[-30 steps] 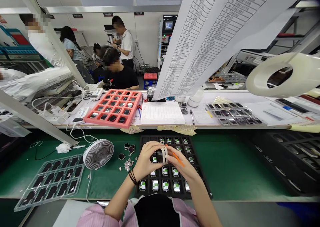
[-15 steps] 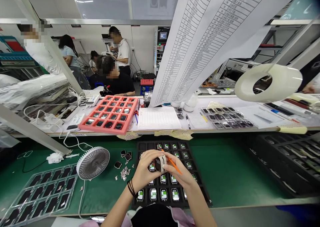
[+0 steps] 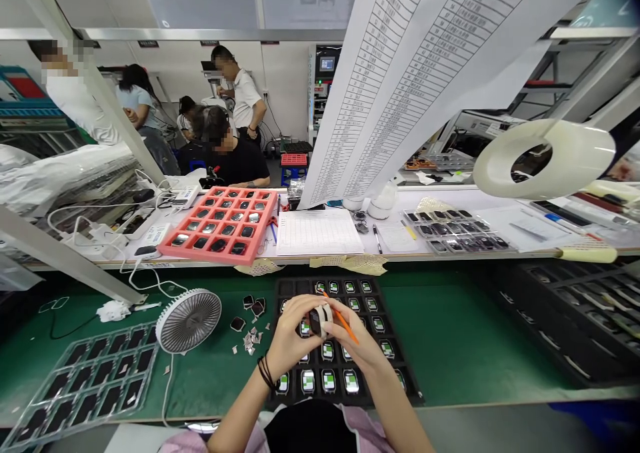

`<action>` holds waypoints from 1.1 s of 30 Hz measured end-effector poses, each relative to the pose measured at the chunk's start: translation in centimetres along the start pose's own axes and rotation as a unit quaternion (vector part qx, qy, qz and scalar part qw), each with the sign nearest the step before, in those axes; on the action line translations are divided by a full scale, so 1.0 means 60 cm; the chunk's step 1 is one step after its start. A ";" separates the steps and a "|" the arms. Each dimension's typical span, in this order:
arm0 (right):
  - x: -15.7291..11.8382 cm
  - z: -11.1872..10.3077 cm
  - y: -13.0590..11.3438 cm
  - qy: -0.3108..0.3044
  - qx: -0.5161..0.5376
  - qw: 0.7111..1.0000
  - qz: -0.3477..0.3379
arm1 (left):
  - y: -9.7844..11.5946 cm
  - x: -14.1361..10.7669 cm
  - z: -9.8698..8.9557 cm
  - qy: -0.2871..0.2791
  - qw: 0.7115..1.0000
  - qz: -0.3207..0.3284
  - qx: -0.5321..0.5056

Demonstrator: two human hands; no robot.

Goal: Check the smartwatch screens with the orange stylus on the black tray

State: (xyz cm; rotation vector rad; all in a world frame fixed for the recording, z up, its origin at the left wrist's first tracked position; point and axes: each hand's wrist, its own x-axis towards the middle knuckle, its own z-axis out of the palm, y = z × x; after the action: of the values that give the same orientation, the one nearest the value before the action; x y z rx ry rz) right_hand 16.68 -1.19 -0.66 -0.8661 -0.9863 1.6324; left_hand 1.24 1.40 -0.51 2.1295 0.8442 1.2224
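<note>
My left hand (image 3: 289, 336) is closed around a smartwatch body (image 3: 318, 322) with a dark face and a pale side, held tilted above a black foam tray (image 3: 287, 285). My right hand (image 3: 364, 348) grips a slim orange stick (image 3: 347, 326), its upper end near the top of the watch. Fingers of this hand also touch the watch's right side. Beneath both hands, the tray carries rows of watches with lit green-and-white screens (image 3: 351, 381); my hands cover some of them. What the stick's tip touches cannot be made out.
Left of the tray lie loose watch parts (image 3: 257, 306) and small scraps (image 3: 251, 340), beside a white fan (image 3: 190, 321). A clear tray (image 3: 143, 406) of black pieces is further left. A pink tray (image 3: 245, 256) stands on the shelf; a dark rack (image 3: 530, 333) is right. Several people work behind.
The view has shifted slightly. Both hands keep the watch and orange stick in nearly the same place, with the stick a little steeper. A person in white behind has lowered an arm.
</note>
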 end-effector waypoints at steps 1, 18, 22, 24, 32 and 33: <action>0.001 0.000 0.000 0.000 -0.009 1.000 -0.006 | 0.001 -0.001 0.000 0.005 1.000 -0.006 -0.004; -0.038 0.003 -0.018 0.163 -0.137 0.942 -0.260 | -0.001 -0.013 -0.008 0.030 0.997 -0.066 -0.027; -0.037 0.004 -0.020 0.154 -0.137 0.943 -0.260 | 0.001 -0.013 -0.008 0.029 0.997 -0.062 -0.018; -0.037 0.004 -0.021 0.154 -0.144 0.942 -0.260 | 0.002 -0.013 -0.009 0.032 0.998 -0.056 -0.014; -0.040 0.008 -0.025 0.161 -0.172 0.938 -0.254 | 0.008 -0.008 -0.010 0.035 0.999 -0.030 0.008; -0.040 0.009 -0.026 0.161 -0.175 0.938 -0.253 | 0.010 -0.007 -0.010 0.036 0.999 -0.028 0.010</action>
State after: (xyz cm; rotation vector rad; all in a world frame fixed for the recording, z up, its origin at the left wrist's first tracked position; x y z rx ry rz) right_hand 17.35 -3.34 1.15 -0.9776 -1.1641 0.8593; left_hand 0.67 0.77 -0.06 2.0731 0.9442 1.2719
